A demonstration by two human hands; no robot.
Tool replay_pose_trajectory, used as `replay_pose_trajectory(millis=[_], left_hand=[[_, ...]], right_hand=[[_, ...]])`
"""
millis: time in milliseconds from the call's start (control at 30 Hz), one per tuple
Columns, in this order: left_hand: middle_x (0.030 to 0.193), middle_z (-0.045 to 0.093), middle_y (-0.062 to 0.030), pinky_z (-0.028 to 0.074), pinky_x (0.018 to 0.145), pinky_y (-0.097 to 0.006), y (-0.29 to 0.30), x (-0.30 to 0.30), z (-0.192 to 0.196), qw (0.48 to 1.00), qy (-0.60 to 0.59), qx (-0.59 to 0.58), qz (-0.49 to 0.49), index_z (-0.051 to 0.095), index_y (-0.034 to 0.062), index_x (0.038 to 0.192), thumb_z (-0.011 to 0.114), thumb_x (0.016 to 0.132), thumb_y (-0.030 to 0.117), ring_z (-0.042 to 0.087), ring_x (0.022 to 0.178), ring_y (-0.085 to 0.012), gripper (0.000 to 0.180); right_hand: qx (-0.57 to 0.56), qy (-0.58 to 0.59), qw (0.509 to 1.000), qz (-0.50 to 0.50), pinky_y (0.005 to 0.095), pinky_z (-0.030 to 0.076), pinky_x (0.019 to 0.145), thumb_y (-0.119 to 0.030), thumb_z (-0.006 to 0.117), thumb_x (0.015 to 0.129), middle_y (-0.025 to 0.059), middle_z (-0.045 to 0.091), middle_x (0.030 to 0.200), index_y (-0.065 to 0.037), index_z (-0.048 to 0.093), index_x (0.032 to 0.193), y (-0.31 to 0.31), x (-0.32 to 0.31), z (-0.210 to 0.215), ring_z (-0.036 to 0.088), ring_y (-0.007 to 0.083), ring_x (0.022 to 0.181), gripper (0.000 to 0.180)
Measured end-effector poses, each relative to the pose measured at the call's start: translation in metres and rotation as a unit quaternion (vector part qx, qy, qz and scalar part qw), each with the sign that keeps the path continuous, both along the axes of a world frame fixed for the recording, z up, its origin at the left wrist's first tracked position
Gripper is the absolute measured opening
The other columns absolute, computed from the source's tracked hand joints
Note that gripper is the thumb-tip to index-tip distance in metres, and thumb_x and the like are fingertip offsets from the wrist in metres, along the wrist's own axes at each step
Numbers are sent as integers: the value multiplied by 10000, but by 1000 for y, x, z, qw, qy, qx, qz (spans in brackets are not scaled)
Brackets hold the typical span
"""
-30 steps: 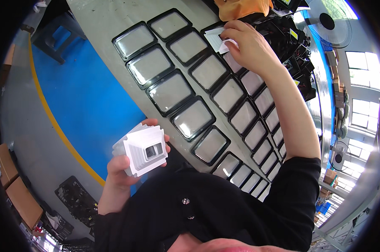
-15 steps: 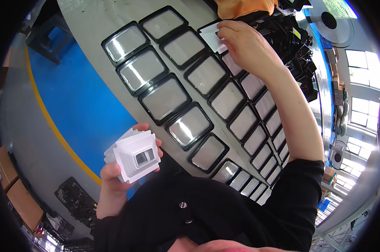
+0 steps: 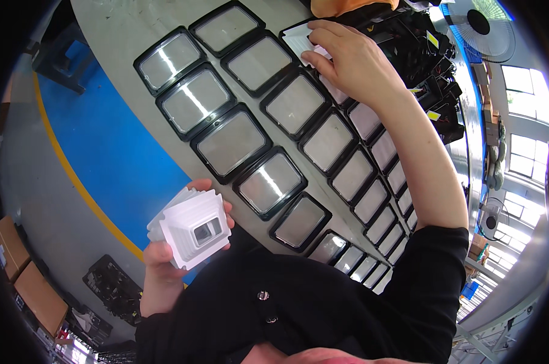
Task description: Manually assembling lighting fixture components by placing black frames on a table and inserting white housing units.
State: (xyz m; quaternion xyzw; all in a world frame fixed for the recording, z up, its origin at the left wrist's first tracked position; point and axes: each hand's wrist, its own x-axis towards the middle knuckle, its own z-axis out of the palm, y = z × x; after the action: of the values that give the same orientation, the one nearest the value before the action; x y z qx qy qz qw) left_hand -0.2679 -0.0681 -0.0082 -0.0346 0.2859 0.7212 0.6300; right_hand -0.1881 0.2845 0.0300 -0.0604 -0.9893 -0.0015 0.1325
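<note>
Left fingers (image 3: 200,184) gripping stack (image 3: 186,227) edges, floor (image 3: 117,139) beyond

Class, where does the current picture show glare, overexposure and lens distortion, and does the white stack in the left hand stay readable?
Head view: bright streaks of glare on several black-framed panels; head view: windows at right nearly washed out; head view: table edge bowed, corners dark; head view: white stack in the left hand bright, its stepped ridges readable.

Factory workshop: identical black-rimmed frames (image 3: 231,144) line the worktop (image 3: 115,33), a yellow stripe (image 3: 80,183) edges blue floor (image 3: 117,121), fans (image 3: 478,22) stand beyond.
</note>
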Motion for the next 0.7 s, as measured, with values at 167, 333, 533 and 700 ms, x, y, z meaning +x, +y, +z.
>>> replay_pose_trajectory(millis=[167,333,533,700], left_hand=[[1176,540,-307,591,784,-452,-1,0,6,1000,11,-2,-3,314,-53,1397,763,518,351,615,1044,-393,1068],[1150,538,-323,597,770,-458,5,-8,12,999,42,11,19,281,-80,1395,778,509,345,620,1017,-403,1101],[1174,501,-296,602,699,-496,22,-19,18,997,50,54,15,270,-60,1405,812,609,399,587,1035,-417,1067],[1283,464,-303,560,798,-481,42,-14,25,996,54,61,-43,196,-43,1451,772,664,474,550,1125,-419,1104]], right_hand=[[-65,-53,995,-60,401,502,867,-254,620,892,120,590,1244,-36,602,1039,-4,-2,1,605,330,1021,263],[-114,3,990,-81,406,505,765,-230,640,865,108,612,1044,-42,581,999,-8,-2,-7,616,315,903,238],[-141,36,984,-104,408,497,840,-217,641,873,146,535,1216,-38,499,1155,-16,8,-6,604,351,970,363],[-112,194,974,24,354,513,709,-138,687,780,104,598,1103,-66,632,1047,-61,18,33,622,287,850,282]])
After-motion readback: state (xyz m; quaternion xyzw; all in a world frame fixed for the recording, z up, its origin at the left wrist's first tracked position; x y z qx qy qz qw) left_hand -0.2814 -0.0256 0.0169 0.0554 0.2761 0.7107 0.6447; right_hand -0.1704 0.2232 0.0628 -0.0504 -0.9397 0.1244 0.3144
